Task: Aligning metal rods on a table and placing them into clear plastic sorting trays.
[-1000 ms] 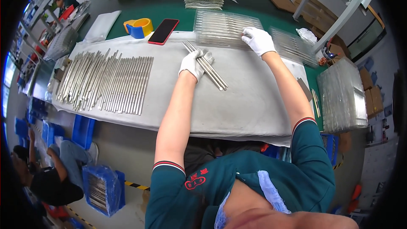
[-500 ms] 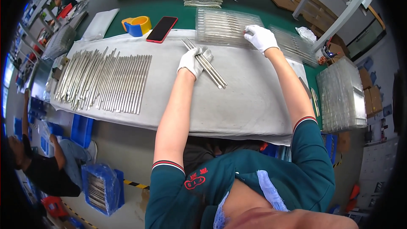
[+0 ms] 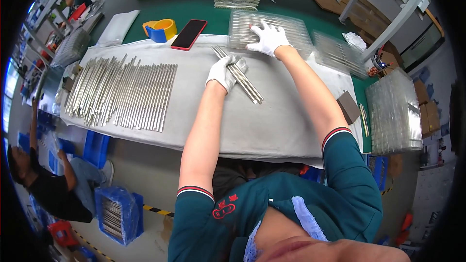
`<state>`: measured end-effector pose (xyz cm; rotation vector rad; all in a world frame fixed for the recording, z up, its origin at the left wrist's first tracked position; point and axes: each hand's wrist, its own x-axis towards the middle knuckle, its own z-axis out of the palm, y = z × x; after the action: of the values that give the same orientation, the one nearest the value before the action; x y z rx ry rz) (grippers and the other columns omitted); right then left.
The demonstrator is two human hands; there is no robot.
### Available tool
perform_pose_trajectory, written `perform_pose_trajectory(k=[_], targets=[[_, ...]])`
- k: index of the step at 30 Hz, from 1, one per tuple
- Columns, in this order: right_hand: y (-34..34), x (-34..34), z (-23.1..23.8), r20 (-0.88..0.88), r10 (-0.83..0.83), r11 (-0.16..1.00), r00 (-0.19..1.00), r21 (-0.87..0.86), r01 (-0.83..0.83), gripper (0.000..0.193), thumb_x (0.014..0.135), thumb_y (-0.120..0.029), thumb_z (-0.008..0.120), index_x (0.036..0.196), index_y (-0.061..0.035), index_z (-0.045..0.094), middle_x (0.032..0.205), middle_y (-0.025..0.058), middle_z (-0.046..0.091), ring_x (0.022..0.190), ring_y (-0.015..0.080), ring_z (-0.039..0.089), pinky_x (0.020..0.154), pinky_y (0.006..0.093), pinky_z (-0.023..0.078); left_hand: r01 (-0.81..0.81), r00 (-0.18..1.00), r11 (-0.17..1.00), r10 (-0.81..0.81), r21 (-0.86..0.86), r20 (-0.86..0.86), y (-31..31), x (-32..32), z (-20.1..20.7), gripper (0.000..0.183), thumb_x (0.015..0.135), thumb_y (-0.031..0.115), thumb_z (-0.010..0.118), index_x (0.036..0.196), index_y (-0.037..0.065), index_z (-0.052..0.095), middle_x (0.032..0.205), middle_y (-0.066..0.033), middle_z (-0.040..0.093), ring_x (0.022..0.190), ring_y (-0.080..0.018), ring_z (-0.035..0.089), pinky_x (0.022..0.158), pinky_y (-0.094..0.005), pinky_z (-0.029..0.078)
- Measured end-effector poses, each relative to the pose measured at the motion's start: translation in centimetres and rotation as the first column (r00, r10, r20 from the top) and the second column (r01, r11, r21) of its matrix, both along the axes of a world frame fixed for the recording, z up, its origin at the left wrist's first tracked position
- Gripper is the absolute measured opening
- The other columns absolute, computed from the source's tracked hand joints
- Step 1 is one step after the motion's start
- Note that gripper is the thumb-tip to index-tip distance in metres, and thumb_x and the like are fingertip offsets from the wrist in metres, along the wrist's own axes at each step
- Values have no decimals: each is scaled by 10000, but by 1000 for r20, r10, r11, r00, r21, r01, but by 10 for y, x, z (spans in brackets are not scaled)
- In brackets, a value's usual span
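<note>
My left hand (image 3: pixel 224 73), in a white glove, is closed round a few slim metal rods (image 3: pixel 245 82) that slant across the palm over the grey cloth (image 3: pixel 204 126). My right hand (image 3: pixel 270 39), gloved too, has its fingers spread over the near edge of a clear plastic tray (image 3: pixel 238 43) with several rods lying in its grooves. Whether the fingertips press on the tray or hover just above it I cannot tell. To the left, a wide row of metal rods (image 3: pixel 121 94) lies side by side on the cloth.
Behind the cloth lie a red-edged phone (image 3: pixel 189 34) and a yellow and blue tape roll (image 3: pixel 160 30). A second clear tray (image 3: pixel 337 53) sits right of the first. A dark block (image 3: pixel 348 107) rests at the right edge, near stacked trays (image 3: pixel 394 111). A person (image 3: pixel 53 184) sits at lower left.
My right hand has moved left along the tray and its fingers have spread. The dark block at the right has come into fuller view. My left hand keeps its hold on the rods.
</note>
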<state>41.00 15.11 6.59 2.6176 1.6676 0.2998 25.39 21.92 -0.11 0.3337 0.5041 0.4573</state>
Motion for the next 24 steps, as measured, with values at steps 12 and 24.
perform_pose_trajectory(k=[12,24], targets=[[-1,3,5,-130,-56,996,990,-74,47,792,726,-646,506,1363,-222,299,1428,178,221,1280,346,303,1019,558,183,-46,998,999,47,19,-31,-4,0,10,214,943,211,381,1040,24,422,1068,-163,507,942,-318,532,815,-495,474],[-94,-78,-9,-935,315,948,-165,318,7,310,861,-280,576,1019,-13,593,959,72,620,817,92,576,688,232,454,-140,876,807,-170,574,452,-53,-36,71,208,907,245,497,996,57,485,942,-98,568,953,-279,572,909,-470,446]])
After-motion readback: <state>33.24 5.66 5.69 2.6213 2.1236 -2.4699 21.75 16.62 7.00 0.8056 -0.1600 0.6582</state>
